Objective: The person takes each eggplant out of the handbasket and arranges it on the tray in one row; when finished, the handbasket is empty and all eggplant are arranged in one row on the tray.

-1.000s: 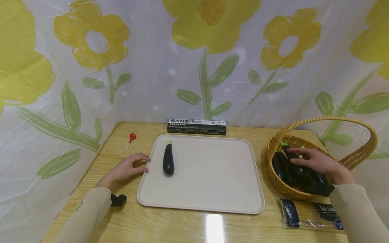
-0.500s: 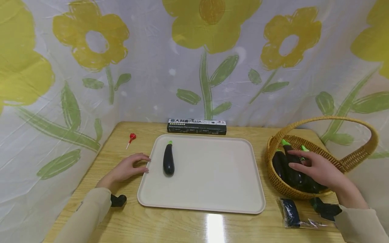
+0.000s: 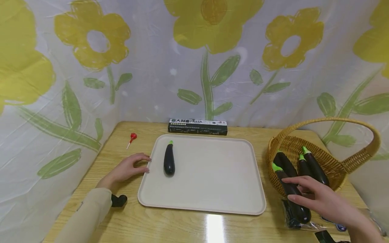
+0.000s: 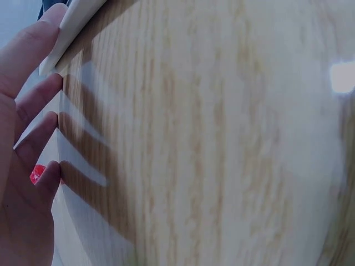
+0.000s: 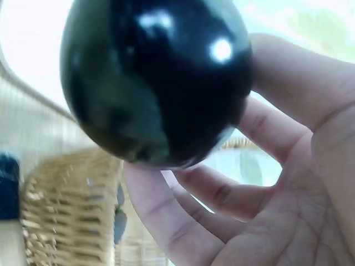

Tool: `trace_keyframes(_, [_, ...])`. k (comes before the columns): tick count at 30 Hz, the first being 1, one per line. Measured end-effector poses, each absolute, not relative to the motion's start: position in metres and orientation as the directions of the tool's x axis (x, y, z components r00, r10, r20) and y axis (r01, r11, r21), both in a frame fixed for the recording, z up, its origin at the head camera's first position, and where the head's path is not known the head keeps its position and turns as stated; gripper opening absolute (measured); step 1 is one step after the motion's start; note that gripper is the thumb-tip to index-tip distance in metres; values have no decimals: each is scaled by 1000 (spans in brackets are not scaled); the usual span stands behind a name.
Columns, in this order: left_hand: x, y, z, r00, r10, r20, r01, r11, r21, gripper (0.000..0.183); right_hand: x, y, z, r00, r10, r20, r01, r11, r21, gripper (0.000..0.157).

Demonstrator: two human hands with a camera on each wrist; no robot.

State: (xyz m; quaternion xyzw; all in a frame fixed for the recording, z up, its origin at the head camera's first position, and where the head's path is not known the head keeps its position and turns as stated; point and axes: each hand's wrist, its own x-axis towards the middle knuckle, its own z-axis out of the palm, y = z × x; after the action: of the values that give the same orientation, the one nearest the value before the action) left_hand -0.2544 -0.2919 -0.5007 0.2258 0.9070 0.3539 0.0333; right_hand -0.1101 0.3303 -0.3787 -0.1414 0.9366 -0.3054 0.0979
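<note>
My right hand [image 3: 319, 199] grips a dark eggplant [image 3: 293, 194] with a green stem, lifted over the near rim of the wicker basket [image 3: 276, 180]. In the right wrist view its glossy round end [image 5: 155, 83] sits between thumb and curled fingers. Several other eggplants [image 3: 316, 167] lie in the basket. On the left part of the white tray [image 3: 212, 175] lies one eggplant [image 3: 169, 160], stem pointing away. My left hand [image 3: 129, 168] rests at the tray's left edge. In the left wrist view its thumb [image 4: 33, 47] touches the tray rim, its fingers spread and holding nothing.
A black pasta box [image 3: 197, 128] stands behind the tray. Left of the tray lies a red lollipop [image 3: 133, 136]. A clear and dark packet [image 3: 290, 216] lies in front of the basket, partly covered by the held eggplant. The basket's tall handle [image 3: 328, 119] arches over it.
My right hand has taken hold of an eggplant in the basket and brought it out toward the near side. The left hand has stayed at the tray edge.
</note>
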Motion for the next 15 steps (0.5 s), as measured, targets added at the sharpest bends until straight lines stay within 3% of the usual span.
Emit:
trace_keyframes(9, [-253,-292,-499,-896,433,96,381,642,665,41,-103,302,-387,-898,-439,-23,-282,614,-737,38])
trace_keyframes(15, [-253,-291,-499,-893,438,101,389,639,663,40,-112,285,-398,-876,-474,-89,-239,587,-774,38])
